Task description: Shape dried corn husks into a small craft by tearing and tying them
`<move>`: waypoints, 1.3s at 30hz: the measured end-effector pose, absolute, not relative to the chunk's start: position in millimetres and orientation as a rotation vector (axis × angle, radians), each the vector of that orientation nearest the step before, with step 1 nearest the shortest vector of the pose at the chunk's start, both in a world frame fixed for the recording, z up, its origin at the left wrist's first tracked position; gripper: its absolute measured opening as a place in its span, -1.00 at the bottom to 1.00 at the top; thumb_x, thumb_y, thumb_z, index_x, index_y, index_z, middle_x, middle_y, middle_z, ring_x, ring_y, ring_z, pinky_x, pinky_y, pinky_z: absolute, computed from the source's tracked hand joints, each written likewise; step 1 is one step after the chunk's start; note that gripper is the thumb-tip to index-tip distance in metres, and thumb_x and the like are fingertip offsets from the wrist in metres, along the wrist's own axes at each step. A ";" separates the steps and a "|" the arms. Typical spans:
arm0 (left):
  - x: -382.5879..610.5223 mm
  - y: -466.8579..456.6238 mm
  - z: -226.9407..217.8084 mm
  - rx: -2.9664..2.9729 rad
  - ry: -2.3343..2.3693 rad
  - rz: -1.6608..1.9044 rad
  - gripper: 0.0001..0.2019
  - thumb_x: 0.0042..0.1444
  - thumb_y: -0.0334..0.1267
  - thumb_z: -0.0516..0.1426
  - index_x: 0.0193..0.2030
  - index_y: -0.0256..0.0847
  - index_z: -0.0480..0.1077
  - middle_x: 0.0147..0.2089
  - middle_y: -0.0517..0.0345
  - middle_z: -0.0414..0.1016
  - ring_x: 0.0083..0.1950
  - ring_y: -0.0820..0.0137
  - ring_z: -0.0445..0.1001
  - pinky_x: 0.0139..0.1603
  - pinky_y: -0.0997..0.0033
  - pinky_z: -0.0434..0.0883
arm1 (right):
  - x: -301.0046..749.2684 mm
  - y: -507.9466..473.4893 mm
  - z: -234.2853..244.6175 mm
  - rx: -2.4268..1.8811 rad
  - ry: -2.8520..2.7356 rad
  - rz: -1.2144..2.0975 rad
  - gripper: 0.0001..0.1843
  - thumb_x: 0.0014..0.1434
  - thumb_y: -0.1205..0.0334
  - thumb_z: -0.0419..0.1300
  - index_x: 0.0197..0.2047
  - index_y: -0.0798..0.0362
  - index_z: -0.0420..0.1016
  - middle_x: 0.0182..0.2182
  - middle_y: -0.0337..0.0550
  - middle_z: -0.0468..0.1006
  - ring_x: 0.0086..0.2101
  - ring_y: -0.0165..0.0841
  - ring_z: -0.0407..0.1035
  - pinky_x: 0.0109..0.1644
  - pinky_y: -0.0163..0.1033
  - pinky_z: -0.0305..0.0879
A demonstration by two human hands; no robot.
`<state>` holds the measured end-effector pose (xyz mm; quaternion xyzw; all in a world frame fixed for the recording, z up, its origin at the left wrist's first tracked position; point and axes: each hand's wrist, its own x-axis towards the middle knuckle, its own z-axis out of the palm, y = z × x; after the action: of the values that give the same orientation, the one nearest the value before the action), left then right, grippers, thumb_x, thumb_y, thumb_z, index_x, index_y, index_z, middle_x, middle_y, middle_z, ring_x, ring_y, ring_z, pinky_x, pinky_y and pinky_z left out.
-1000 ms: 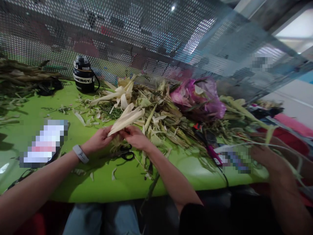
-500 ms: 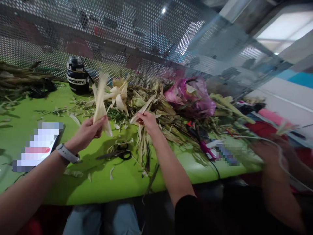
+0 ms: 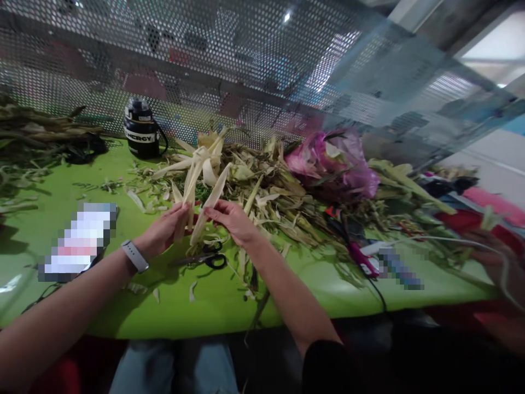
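Over a green table (image 3: pixel 213 306), my left hand (image 3: pixel 164 232) pinches a bundle of pale dried husk strips (image 3: pixel 186 191) that stand upright. My right hand (image 3: pixel 232 219), close beside it, is closed on one more pale strip (image 3: pixel 211 205) that leans toward the bundle. Black-handled scissors (image 3: pixel 205 258) lie flat on the table just below both hands. A grey watch sits on my left wrist (image 3: pixel 135 257).
A big heap of husks and leaves (image 3: pixel 279 202) covers the table's middle, with a pink bag (image 3: pixel 332 164) behind it. A black jar (image 3: pixel 141 128) stands by the perforated metal screen (image 3: pixel 229 60). Another person's hand (image 3: pixel 498 262) works at the right. A pink tool (image 3: pixel 359 258) lies nearby.
My hands were together, then apart with the left lifting the bundle and the right reaching into the heap. Now they are back together, the right holding a fresh strip beside the bundle.
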<state>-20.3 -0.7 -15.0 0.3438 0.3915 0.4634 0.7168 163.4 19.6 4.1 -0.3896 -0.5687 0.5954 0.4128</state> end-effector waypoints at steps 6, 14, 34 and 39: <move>-15.6 -5.3 -22.5 0.759 0.841 1.021 -0.76 0.13 -0.08 0.24 -0.13 -0.14 0.47 -0.31 0.08 0.56 -0.36 0.36 0.55 -0.39 0.40 0.54 | 154.4 15.7 -9.2 -0.945 -1.619 1.284 -0.68 -0.06 -0.06 0.39 -0.42 0.03 0.58 -0.22 -0.15 0.46 -0.19 -0.34 0.40 -0.10 -0.20 0.41; -15.9 -8.2 -19.9 0.740 0.821 0.948 -0.84 0.25 -0.17 0.12 -0.13 -0.19 0.41 -0.24 0.04 0.55 -0.34 0.38 0.54 -0.33 0.38 0.57 | 155.0 19.5 -17.7 -1.087 -1.680 1.170 -0.57 -0.10 -0.14 0.38 -0.44 0.10 0.55 -0.26 -0.12 0.44 -0.29 -0.36 0.38 -0.18 -0.22 0.41; -11.2 -12.3 -22.5 0.726 0.572 0.907 -0.62 0.08 -0.48 0.11 0.06 -0.17 0.41 0.03 -0.02 0.51 -0.09 0.30 0.52 -0.04 0.22 0.53 | 149.2 12.9 -17.8 -1.072 -1.702 1.237 -0.69 0.02 0.03 0.28 -0.26 0.09 0.46 -0.41 -0.21 0.53 -0.39 -0.39 0.40 -0.25 -0.26 0.35; -13.5 -7.8 -28.5 0.763 0.606 0.968 -0.63 0.16 -0.47 0.08 0.10 -0.14 0.39 -0.01 0.01 0.53 -0.11 0.36 0.53 0.02 0.26 0.50 | 153.4 11.6 -11.5 -1.194 -1.776 1.005 -0.70 0.00 0.08 0.26 -0.24 0.04 0.36 -0.45 -0.28 0.46 -0.46 -0.43 0.33 -0.35 -0.30 0.29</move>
<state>-13.5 -7.8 -28.5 0.3522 0.2797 0.4470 0.7732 153.4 11.6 -11.5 -0.4673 -0.6952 0.3933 0.3792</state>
